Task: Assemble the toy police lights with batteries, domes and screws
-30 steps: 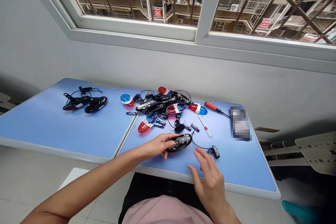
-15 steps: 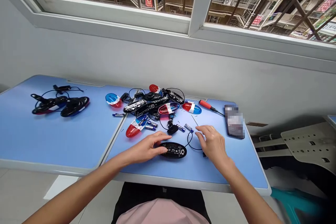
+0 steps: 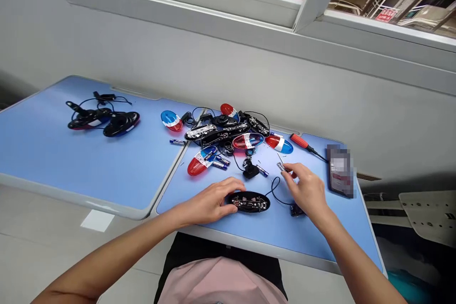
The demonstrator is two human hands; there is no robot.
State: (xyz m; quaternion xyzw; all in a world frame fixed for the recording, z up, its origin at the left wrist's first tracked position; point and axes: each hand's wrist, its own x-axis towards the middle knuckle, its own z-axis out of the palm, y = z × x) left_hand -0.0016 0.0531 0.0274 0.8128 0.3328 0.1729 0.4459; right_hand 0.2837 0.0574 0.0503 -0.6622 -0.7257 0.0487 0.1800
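My left hand (image 3: 223, 199) has its thumb and fingers around the left end of a black oval housing (image 3: 251, 202) with an exposed circuit board, which lies near the table's front edge. Between thumb and fingertips, my right hand (image 3: 304, 183) pinches a small battery (image 3: 281, 166) just above the table. A thin cable (image 3: 276, 190) runs from the housing to a small black part (image 3: 296, 210) below my right hand. Another battery (image 3: 262, 171) lies left of my right hand, beside a black clip piece (image 3: 250, 170).
Behind my hands is a pile of black housings (image 3: 221, 135), red-and-blue covers (image 3: 201, 161) and batteries. A red-handled screwdriver (image 3: 299, 141) and a phone (image 3: 340, 171) lie at the right. Two assembled units (image 3: 121, 123) rest on the left table.
My right hand has closed on a battery and lifted it slightly. My left hand has come onto the housing's left end. The camera view has shifted and tilted.
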